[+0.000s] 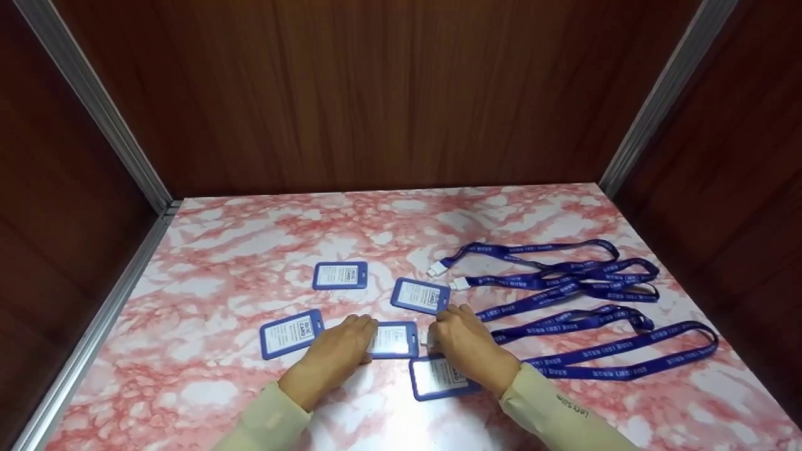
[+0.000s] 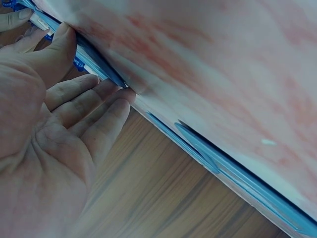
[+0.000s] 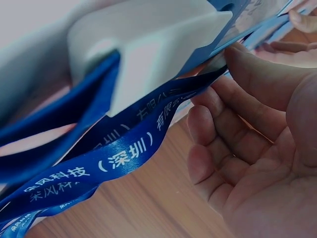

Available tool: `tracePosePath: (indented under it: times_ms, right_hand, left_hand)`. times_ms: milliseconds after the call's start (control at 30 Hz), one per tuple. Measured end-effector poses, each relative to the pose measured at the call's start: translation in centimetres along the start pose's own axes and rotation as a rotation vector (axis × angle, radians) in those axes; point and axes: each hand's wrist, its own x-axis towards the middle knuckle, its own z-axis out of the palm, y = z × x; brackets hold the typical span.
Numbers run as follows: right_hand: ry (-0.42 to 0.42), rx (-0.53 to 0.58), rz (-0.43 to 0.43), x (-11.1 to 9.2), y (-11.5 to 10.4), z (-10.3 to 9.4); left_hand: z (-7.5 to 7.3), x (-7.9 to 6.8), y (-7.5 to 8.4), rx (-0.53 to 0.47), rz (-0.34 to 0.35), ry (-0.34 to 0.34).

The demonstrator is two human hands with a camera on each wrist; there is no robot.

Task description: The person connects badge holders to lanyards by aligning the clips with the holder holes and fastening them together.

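Near the front middle of the table, my left hand pinches the left end of a blue-framed badge holder. In the left wrist view the thumb and fingertips meet at the holder's edge. My right hand holds the white clip of a blue lanyard between thumb and fingers, close to that holder's slotted end. The right wrist view shows the blue strap running from the pinch, and another white clip large in front. Whether the held clip touches the slot is hidden.
More badge holders lie around the hands: one at the left, one farther back, one behind the right hand, one partly under it. Several lanyards spread rightward. Wooden panels enclose the marbled table.
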Motion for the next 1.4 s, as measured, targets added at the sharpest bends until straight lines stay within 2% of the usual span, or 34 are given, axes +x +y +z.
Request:
tracePosePath:
  times_ms: [200, 500, 933, 1033, 1233, 1400]
  right_hand:
    - [0.000, 0.002, -0.013, 0.16, -0.10, 0.01]
    - [-0.012, 0.023, -0.018, 0.41, -0.24, 0.07]
    - [-0.015, -0.004, -0.039, 0.79, -0.38, 0.18]
    - [-0.004, -0.027, -0.046, 0.81, -0.41, 0.28]
    - [0.022, -0.134, -0.085, 0.67, -0.52, 0.56]
    - [0.033, -0.183, -0.094, 0.69, -0.67, 0.76]
  left_hand:
    - [0.07, -0.09, -0.12, 0.003, 0.012, 0.021]
    - [-0.12, -0.13, 0.03, -0.020, -0.014, -0.039]
    - [-0.21, 0.09, 0.25, -0.012, -0.015, -0.041]
    - [-0.14, 0.14, 0.18, -0.008, -0.004, -0.026]
    - [0.07, 0.16, 0.01, 0.024, 0.056, 0.046]
    - [0.04, 0.19, -0.02, 0.023, 0.053, 0.038]
